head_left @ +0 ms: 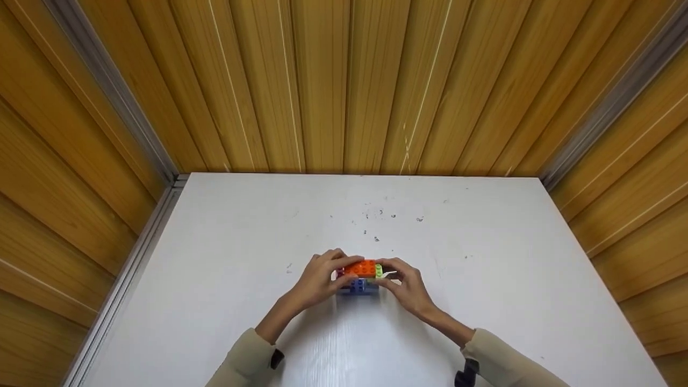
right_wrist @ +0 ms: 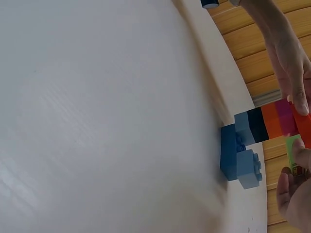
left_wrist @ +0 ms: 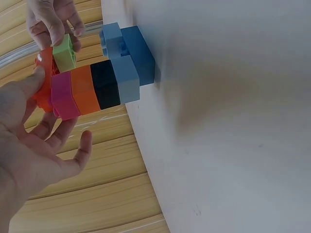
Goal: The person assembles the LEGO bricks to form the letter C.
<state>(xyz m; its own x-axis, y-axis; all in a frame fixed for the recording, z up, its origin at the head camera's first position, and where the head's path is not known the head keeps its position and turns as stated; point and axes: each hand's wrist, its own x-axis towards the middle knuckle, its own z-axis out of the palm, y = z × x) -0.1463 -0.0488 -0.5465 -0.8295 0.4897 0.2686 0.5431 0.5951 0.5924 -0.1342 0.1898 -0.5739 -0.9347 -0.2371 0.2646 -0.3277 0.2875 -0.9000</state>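
A stack of toy building bricks stands on the white table. In the left wrist view its column has magenta [left_wrist: 65, 96], orange [left_wrist: 83, 90], black [left_wrist: 105, 84] and light blue [left_wrist: 127, 79] bricks on a long blue base brick [left_wrist: 140, 54]. A separate light blue brick [right_wrist: 249, 170] sits on the base's other end. Across the column's top lies a long red-orange brick [head_left: 363, 267], overhanging to the right. My left hand [head_left: 318, 279] grips this brick between thumb and fingers. My right hand [head_left: 413, 287] pinches a light green brick [left_wrist: 64, 54] against the overhang's underside.
The white table [head_left: 242, 226] carries small dark marks beyond the hands. Wood-patterned panels [head_left: 322, 86] rise behind it and at both sides, with grey metal rails [head_left: 121, 86] at the corners. Dark straps [head_left: 466, 372] show at the sleeves.
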